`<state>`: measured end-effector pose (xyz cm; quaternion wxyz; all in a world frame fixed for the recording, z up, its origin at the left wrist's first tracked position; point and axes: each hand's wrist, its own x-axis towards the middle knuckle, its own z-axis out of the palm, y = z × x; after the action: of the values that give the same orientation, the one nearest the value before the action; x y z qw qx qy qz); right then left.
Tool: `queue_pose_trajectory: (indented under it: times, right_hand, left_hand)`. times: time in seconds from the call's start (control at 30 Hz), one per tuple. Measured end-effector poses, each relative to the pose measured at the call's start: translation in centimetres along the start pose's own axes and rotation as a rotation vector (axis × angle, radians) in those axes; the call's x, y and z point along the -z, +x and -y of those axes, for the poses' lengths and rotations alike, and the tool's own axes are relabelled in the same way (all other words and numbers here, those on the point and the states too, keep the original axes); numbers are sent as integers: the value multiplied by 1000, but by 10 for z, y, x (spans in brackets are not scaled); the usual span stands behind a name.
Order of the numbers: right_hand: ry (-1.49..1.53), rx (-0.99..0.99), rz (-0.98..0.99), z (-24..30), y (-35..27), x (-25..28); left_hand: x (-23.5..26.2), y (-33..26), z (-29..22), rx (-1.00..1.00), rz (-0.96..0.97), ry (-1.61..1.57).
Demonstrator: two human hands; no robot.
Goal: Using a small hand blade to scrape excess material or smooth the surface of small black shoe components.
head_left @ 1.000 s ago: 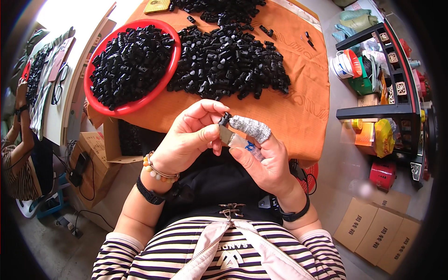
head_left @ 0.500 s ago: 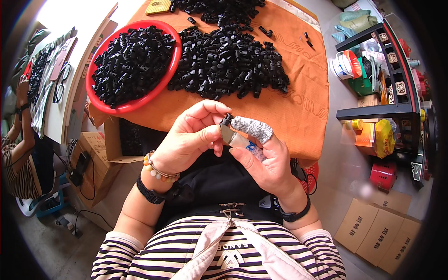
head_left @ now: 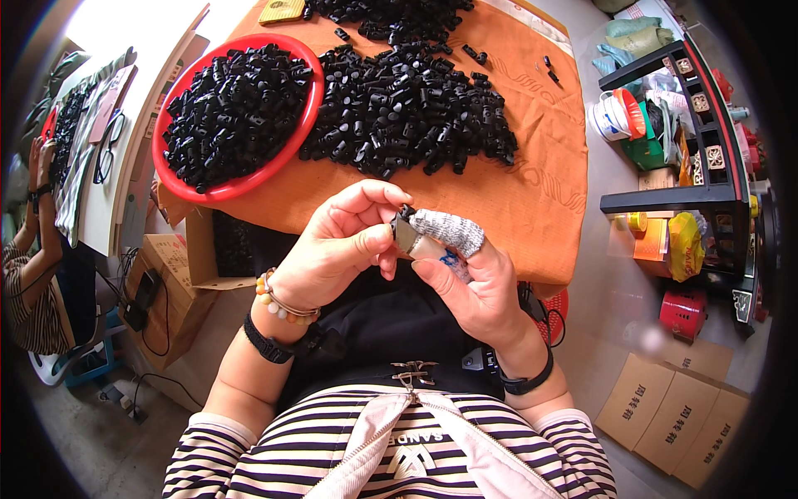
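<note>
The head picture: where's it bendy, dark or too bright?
In the head view, the long white tabletop bows, with glare at top left; corners go black; a pale hazy spot covers some grey floor at right; heaped small black pieces blend darkly.

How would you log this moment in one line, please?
left hand: holds black part | right hand: holds tool at part | red basin: heaped with black pieces | orange cloth: bears black pile

Black part (head_left: 406,210): small, stubby; held at the fingertips of the left hand (head_left: 345,231); tool (head_left: 423,246): flat grey end just below the part, contact unclear; pale, blue-marked handle slanting into the grip of the right hand (head_left: 477,291), partly hidden.
</note>
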<state>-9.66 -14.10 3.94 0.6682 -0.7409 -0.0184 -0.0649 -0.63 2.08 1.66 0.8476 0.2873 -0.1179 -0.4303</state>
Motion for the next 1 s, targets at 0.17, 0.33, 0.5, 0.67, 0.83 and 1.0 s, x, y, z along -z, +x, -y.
queue_pose_trajectory:
  times: [0.17,0.33,0.5,0.67,0.83,1.0]
  right_hand:
    - [96,-83,20,3,0,2]
    - [383,-150,-116,7,4,5]
    - [452,-121,-155,5,12,-1]
    - [394,-157,-107,5,16,-5]
    - [297,-177,-225,3,15,2]
    - [347,-135,-96,-2,11,-1]
  left_hand:
    - [0,1,1,14,25,-72]
    - [1,3,3,-2,57,-56]
    - [-4,3,6,25,44,12]
    - [-10,3,7,101,-18,87]
    - [-3,3,6,75,-1,-2]
    - [2,3,5,71,10,-67]
